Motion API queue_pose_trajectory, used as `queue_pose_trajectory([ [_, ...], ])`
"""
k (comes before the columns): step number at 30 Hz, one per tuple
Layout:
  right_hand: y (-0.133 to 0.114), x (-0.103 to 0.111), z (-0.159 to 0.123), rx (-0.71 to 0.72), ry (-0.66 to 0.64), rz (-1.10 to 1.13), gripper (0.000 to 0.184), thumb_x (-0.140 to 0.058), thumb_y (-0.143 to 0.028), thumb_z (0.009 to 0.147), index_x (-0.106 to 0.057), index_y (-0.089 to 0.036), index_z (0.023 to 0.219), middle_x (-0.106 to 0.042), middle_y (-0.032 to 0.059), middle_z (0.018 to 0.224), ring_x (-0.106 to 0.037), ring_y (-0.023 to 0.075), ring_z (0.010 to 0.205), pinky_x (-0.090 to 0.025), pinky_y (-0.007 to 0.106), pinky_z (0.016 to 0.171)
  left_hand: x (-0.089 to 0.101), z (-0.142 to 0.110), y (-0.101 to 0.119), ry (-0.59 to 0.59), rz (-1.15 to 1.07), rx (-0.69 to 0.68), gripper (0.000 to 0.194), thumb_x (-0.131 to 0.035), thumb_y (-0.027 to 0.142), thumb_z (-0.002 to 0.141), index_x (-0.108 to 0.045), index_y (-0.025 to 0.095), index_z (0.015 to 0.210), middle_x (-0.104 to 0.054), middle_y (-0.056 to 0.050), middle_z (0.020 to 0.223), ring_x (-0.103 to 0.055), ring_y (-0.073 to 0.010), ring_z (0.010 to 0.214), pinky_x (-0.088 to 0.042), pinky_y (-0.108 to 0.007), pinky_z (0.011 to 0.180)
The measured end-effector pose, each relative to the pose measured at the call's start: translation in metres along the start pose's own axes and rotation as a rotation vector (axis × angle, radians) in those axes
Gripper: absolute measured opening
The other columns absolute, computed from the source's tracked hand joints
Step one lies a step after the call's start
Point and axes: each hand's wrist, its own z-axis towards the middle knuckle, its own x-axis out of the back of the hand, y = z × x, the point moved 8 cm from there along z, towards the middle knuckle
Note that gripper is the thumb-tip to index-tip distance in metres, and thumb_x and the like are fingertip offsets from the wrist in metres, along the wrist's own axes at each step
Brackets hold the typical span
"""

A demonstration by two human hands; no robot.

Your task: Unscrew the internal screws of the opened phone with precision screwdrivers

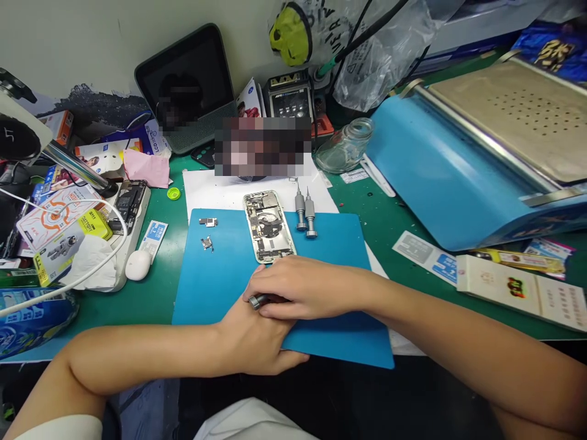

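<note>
My right hand (pixel 293 287) lies across the back of my left hand, its fingers wrapped round a grey metal screwdriver (pixel 259 300). Only the screwdriver's round end pokes out between thumb and fingers. Under it, my left hand (pixel 257 336) rests at the near edge of the blue mat (pixel 215 275), thumb stretched to the right; its other fingers are mostly hidden. Just beyond both hands is an opened phone (pixel 268 226) with its inner parts showing. Two more screwdrivers (pixel 305 214) stand to the right of it. Small phone parts (pixel 208 243) lie on the mat's left side.
A blue machine (pixel 426 165) with a perforated pad takes up the right side. A glass jar (pixel 343 146) leans near it. At the left are boxes, a white earbud case (pixel 138 266) and a white cable (pixel 123 232). Behind stands a dark-screened smart display (pixel 188 85).
</note>
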Motion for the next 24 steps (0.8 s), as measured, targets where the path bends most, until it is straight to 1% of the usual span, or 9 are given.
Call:
queue_pose_trajectory([
  [5,0.0017,-0.0004,-0.001,0.006,-0.006,0.029,0.019,-0.054,-0.021,0.099,-0.07,-0.021,0.11,-0.074,0.0064,0.098,-0.067,0.0196,0.085,-0.047,0.031,0.076,0.0007,-0.0004,-0.001,0.026,-0.011,0.012,0.078,-0.051,0.062,0.097,-0.044,0.006,0.15,-0.058,-0.021,0.148,-0.044,-0.037,0.147,-0.034,-0.052,0.121],
  [7,0.0019,-0.0008,-0.0009,0.001,-0.011,0.029,0.02,-0.053,-0.019,0.098,-0.07,-0.02,0.11,-0.074,0.0065,0.098,-0.067,0.0194,0.084,-0.047,0.031,0.076,0.0012,-0.0002,-0.0003,0.033,-0.003,0.007,0.076,-0.05,0.061,0.097,-0.045,0.007,0.15,-0.059,-0.02,0.146,-0.046,-0.0367,0.145,-0.036,-0.052,0.12],
  [9,0.002,-0.0008,-0.0007,-0.008,-0.014,0.03,0.019,-0.056,-0.022,0.098,-0.07,-0.02,0.11,-0.074,0.0065,0.097,-0.066,0.0194,0.083,-0.047,0.03,0.075,0.0016,-0.0001,0.001,0.033,0.008,-0.007,0.074,-0.05,0.061,0.098,-0.046,0.008,0.149,-0.059,-0.019,0.146,-0.047,-0.0361,0.145,-0.036,-0.051,0.12],
  [11,0.002,-0.0004,-0.0005,-0.014,-0.01,0.032,0.018,-0.061,-0.029,0.097,-0.07,-0.02,0.109,-0.074,0.0066,0.095,-0.066,0.0198,0.082,-0.047,0.03,0.075,0.0019,-0.0003,0.0018,0.033,0.015,-0.016,0.073,-0.051,0.061,0.098,-0.047,0.009,0.149,-0.057,-0.018,0.149,-0.048,-0.0357,0.144,-0.035,-0.05,0.121],
  [13,0.0016,0.0003,-0.0006,-0.006,-0.005,0.033,0.019,-0.062,-0.032,0.097,-0.07,-0.02,0.109,-0.074,0.0069,0.095,-0.066,0.0201,0.083,-0.047,0.03,0.074,0.0018,-0.0007,0.0018,0.033,0.01,-0.015,0.075,-0.052,0.062,0.097,-0.045,0.009,0.15,-0.055,-0.018,0.151,-0.049,-0.0356,0.143,-0.034,-0.05,0.122],
  [16,0.0008,0.001,-0.0011,0.02,0.006,0.037,0.019,-0.056,-0.025,0.098,-0.071,-0.02,0.11,-0.075,0.0072,0.096,-0.067,0.0198,0.084,-0.048,0.03,0.075,-0.0014,-0.0008,-0.0003,-0.002,-0.021,0.011,0.079,-0.05,0.063,0.098,-0.04,0.008,0.154,-0.058,-0.019,0.148,-0.054,-0.0357,0.139,-0.034,-0.051,0.121],
  [19,0.0017,-0.0001,-0.0011,0.017,0.007,0.043,0.023,-0.053,-0.019,0.097,-0.071,-0.021,0.111,-0.075,0.0069,0.097,-0.067,0.0194,0.084,-0.048,0.03,0.076,-0.0042,0.0,-0.001,-0.036,-0.035,0.02,0.079,-0.049,0.063,0.098,-0.04,0.008,0.154,-0.06,-0.02,0.146,-0.058,-0.0357,0.133,-0.037,-0.052,0.118],
  [21,0.0036,-0.0012,-0.0007,-0.009,0.007,0.046,0.021,-0.055,-0.022,0.097,-0.071,-0.021,0.11,-0.075,0.0066,0.096,-0.067,0.0196,0.083,-0.048,0.03,0.076,-0.0032,0.0005,-0.0001,-0.029,-0.019,0.01,0.077,-0.049,0.062,0.098,-0.043,0.008,0.152,-0.059,-0.02,0.146,-0.058,-0.0357,0.133,-0.038,-0.05,0.117],
  [24,0.0052,-0.0016,-0.0003,-0.031,0.012,0.053,0.018,-0.061,-0.032,0.097,-0.07,-0.021,0.109,-0.074,0.0065,0.094,-0.067,0.0203,0.083,-0.047,0.03,0.075,-0.0012,0.0007,0.0011,-0.014,0.007,-0.006,0.076,-0.049,0.062,0.098,-0.044,0.006,0.151,-0.061,-0.02,0.144,-0.053,-0.0362,0.138,-0.035,-0.049,0.119],
])
